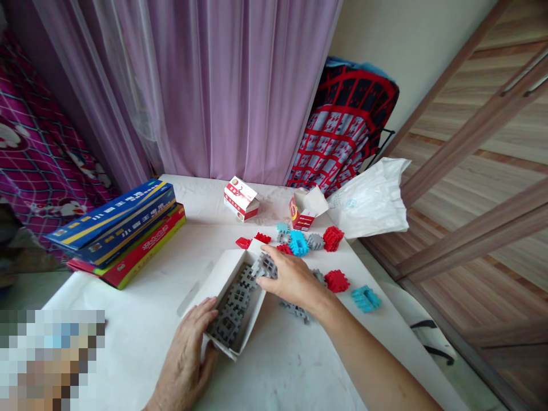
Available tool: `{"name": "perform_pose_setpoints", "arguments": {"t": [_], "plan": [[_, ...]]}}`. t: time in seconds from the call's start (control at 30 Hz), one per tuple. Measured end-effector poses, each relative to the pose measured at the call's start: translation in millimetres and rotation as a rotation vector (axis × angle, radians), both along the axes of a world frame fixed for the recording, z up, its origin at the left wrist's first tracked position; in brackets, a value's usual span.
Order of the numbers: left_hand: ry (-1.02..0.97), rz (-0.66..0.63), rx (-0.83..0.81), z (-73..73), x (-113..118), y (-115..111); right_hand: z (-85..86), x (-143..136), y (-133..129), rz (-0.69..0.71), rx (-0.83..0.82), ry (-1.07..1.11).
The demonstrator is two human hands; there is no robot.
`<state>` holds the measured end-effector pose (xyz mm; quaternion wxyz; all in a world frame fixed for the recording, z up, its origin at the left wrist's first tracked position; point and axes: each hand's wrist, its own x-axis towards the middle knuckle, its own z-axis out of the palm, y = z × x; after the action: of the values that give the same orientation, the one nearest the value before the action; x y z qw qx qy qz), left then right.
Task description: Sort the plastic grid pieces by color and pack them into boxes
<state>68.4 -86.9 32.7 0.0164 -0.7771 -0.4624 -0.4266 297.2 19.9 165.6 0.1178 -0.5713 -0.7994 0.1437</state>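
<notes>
A: The right hand (293, 279) has its grip pinched on a grey interlocking block (264, 266) over the white box (222, 279) on the table (149, 319).

B: The left hand (188, 354) clasps the box's near end; if it slackens, I think the box could tip.

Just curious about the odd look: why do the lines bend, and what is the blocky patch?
Head view: wide-lens distortion slants the brown wooden wall panels; a pixelated patch masks the lower left corner; even, soft light leaves the white cardboard box sharp.
</notes>
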Motion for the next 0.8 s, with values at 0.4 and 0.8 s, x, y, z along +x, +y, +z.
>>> {"name": "perform_pose_setpoints", "arguments": {"t": [0.4, 0.8], "plan": [[0.014, -0.010, 0.005, 0.5, 0.3, 0.2, -13.4, 33.6, -6.4, -0.084, 0.269, -0.007], [-0.002, 0.003, -0.045, -2.2, 1.7, -0.8, -15.8, 22.5, -22.4, 0.279, 0.232, -0.042]]}}
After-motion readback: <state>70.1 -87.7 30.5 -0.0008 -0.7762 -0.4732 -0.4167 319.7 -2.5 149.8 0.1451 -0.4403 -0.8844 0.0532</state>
